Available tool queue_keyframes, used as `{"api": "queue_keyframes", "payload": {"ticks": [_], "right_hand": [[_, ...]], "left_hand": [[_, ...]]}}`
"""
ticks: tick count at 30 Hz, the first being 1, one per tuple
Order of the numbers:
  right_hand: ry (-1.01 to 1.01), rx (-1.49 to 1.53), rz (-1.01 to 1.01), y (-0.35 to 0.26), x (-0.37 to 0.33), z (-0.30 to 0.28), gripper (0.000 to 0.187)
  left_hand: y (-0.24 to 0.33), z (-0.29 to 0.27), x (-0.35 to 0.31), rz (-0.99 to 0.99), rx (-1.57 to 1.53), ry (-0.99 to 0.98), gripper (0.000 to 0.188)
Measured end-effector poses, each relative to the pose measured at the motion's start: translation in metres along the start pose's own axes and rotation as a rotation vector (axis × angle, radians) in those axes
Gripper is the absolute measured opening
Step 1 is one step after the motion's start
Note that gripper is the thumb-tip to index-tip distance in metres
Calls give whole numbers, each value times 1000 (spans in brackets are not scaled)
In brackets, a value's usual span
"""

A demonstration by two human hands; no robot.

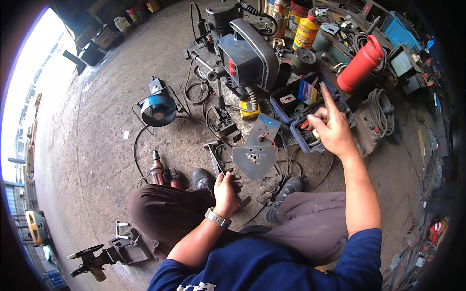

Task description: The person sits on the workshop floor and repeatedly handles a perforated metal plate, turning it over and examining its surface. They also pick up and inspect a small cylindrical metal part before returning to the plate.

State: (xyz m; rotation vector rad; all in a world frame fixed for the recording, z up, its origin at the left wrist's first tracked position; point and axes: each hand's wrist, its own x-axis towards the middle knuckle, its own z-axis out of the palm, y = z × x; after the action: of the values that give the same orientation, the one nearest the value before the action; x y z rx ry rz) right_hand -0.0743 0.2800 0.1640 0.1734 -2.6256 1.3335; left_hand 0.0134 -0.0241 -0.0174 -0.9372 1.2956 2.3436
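My left hand [226,195], with a watch on its wrist, is between my knees. Its fingers are closed round a long dark hammer-like tool [214,157], whose short crosspiece points away from me. Over the blue toolbox [302,143] at the right is my right hand [333,128], index finger stretched out and the others partly bent. Red-handled pieces [306,124] lie by its fingertips; I see nothing plainly held. Just ahead of my left hand, a grey metal plate [253,162] with holes stands on a bracket with a red wire.
Beyond the plate stands a large dark machine [242,60] with a curved handle. A round blue fan [158,110] and a red drill [157,167] are on the floor at left, cables around them. At right are a red flask [360,63], a yellow bottle [306,31] and coiled cable [382,114].
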Motion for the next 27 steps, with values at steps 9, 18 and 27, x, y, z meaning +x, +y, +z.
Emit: {"api": "queue_keyframes", "payload": {"ticks": [9,18,27], "right_hand": [[-317,-99,67,26,-4,22,68],[-910,189,-112,-3,-21,15,47],[-738,90,-34,23,-12,-5,48]], "left_hand": [[-6,8,10,-16,-63,22,12],[-10,14,28,-21,85,-67,29],[-10,32,29,58,120,-89,29]]}}
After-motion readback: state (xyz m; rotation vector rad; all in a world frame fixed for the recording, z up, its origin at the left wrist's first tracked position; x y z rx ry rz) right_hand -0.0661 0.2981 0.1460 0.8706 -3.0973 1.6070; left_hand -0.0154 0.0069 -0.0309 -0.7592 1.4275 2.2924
